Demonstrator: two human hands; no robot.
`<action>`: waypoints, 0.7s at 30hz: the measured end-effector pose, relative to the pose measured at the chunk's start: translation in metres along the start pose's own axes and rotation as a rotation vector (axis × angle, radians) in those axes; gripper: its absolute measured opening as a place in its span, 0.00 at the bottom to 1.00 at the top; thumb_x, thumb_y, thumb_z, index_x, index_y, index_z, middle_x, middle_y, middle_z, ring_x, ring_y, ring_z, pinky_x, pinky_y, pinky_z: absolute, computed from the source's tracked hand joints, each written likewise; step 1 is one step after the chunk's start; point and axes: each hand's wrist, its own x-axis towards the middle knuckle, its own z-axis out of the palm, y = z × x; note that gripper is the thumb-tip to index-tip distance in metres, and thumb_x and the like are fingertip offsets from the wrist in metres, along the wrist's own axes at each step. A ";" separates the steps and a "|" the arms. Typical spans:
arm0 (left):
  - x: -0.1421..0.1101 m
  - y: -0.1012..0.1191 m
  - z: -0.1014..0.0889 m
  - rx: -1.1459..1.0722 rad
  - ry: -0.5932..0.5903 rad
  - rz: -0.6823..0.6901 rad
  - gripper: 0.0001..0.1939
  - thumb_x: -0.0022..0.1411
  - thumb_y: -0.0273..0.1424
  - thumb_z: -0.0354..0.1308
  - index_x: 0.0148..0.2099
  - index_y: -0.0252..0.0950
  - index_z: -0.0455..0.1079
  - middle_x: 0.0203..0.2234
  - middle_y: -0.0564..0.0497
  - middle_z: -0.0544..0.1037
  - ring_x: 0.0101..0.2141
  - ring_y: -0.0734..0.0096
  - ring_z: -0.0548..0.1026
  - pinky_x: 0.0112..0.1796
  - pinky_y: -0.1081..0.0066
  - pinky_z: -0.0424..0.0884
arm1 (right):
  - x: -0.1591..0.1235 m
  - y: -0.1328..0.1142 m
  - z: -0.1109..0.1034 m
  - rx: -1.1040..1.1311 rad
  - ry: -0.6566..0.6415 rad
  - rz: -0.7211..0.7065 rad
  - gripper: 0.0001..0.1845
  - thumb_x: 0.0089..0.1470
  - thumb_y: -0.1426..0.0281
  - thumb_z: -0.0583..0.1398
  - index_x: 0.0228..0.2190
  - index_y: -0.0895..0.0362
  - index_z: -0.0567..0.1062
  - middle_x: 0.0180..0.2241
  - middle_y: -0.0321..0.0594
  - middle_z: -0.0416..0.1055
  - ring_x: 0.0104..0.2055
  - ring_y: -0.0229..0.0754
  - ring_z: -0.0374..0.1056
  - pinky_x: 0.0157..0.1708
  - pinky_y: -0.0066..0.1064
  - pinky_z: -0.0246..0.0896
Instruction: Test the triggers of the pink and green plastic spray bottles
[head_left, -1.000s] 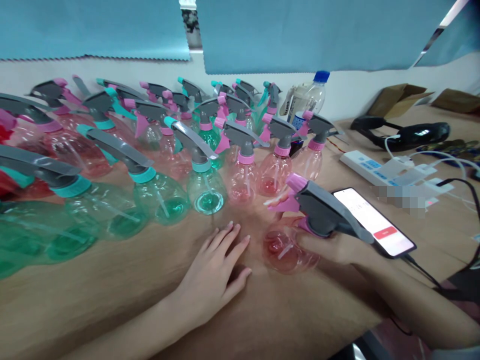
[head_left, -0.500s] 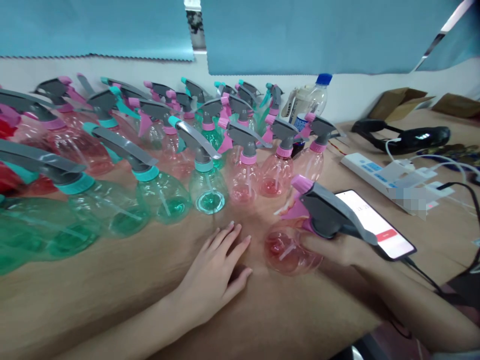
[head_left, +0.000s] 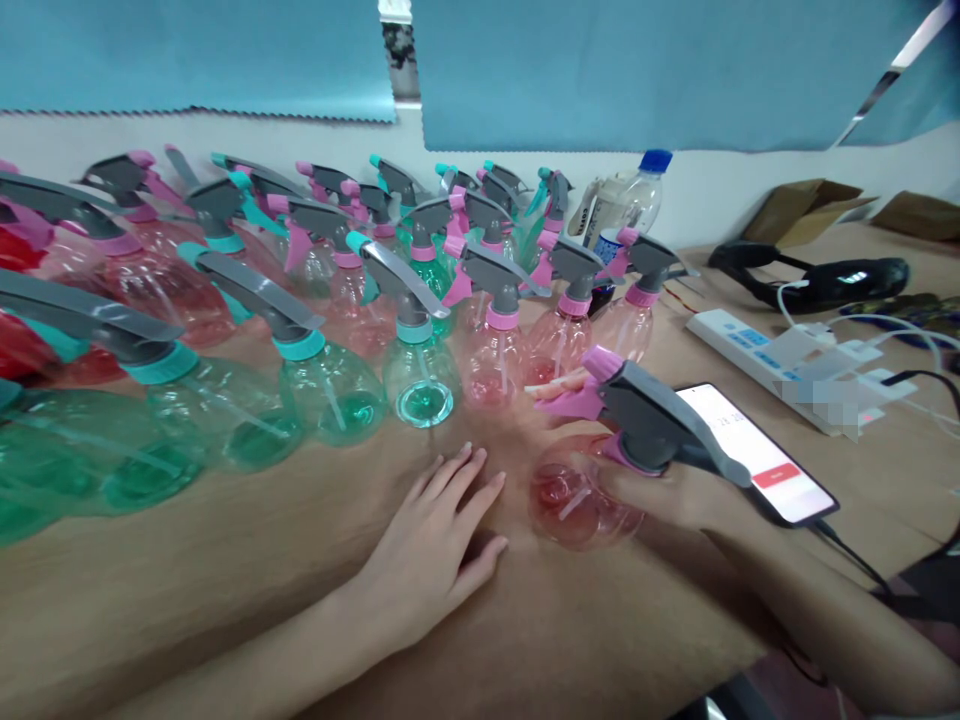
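Right of centre in the lower half of the frame, the right hand [head_left: 667,495] is curled partway closed around a pink spray bottle [head_left: 577,505], its thumb against the clear, rounded plastic body and its fingertips showing beyond the pink trigger [head_left: 571,402]. The bottle stands on the worktop [head_left: 247,590], a smooth, tan, matt surface. Its head is smooth grey plastic with a pink nozzle and a long curved lever sloping down to the right; a thin pale tube shows through the glossy wall.

At the lower centre, the left hand [head_left: 439,535] lies palm down on the worktop, fingers loosely spread, holding nothing.

Across the left and middle of the frame stand many more bulbous, see-through bottles. The nearest row runs from green spray bottles [head_left: 330,395] with ribbed turquoise collars to pink-collared ones [head_left: 491,365] at the centre. Behind them, in the upper middle, is a clear plastic bottle [head_left: 637,205] with a blue cap.

On the right, a flat, glass-fronted smartphone [head_left: 750,440] with a lit screen lies just beside the held bottle's lever in the view. Beyond it are a white power strip [head_left: 735,340], a glossy black headset [head_left: 847,283] and a creased brown cardboard box [head_left: 799,210]. Zigzag-edged blue cloth [head_left: 637,75] hangs along the top.
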 end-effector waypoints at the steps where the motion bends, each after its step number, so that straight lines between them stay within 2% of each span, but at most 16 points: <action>1: 0.000 0.000 0.000 0.003 0.001 0.002 0.25 0.66 0.39 0.51 0.61 0.34 0.60 0.62 0.40 0.59 0.62 0.54 0.56 0.56 0.51 0.59 | 0.000 0.000 0.000 -0.011 0.008 -0.008 0.04 0.43 0.72 0.56 0.24 0.51 0.67 0.23 0.36 0.68 0.32 0.46 0.70 0.37 0.39 0.70; 5: 0.000 0.000 0.000 0.008 0.000 0.001 0.24 0.66 0.39 0.51 0.61 0.34 0.60 0.62 0.40 0.59 0.62 0.54 0.56 0.56 0.51 0.59 | -0.001 0.001 0.001 -0.006 0.006 0.004 0.04 0.43 0.73 0.56 0.23 0.51 0.66 0.22 0.35 0.67 0.31 0.45 0.70 0.35 0.38 0.70; 10: 0.000 0.000 0.000 -0.001 0.009 0.001 0.24 0.66 0.38 0.52 0.61 0.35 0.60 0.62 0.41 0.59 0.61 0.54 0.56 0.56 0.51 0.59 | -0.004 0.007 0.004 0.045 -0.033 0.018 0.03 0.47 0.72 0.56 0.26 0.51 0.68 0.30 0.38 0.73 0.34 0.45 0.71 0.37 0.39 0.71; 13: 0.000 0.000 0.000 -0.002 0.009 0.004 0.25 0.66 0.38 0.52 0.61 0.34 0.60 0.62 0.39 0.59 0.61 0.53 0.56 0.56 0.51 0.59 | -0.004 0.007 0.005 0.074 -0.074 0.034 0.04 0.48 0.72 0.55 0.25 0.51 0.68 0.31 0.38 0.73 0.36 0.45 0.72 0.37 0.38 0.71; 21: 0.000 -0.001 0.001 -0.016 0.020 0.007 0.25 0.66 0.38 0.52 0.61 0.34 0.60 0.62 0.40 0.59 0.62 0.54 0.56 0.56 0.51 0.59 | -0.003 0.009 0.004 0.020 0.005 -0.045 0.03 0.46 0.71 0.56 0.25 0.53 0.70 0.32 0.41 0.69 0.35 0.46 0.68 0.39 0.43 0.69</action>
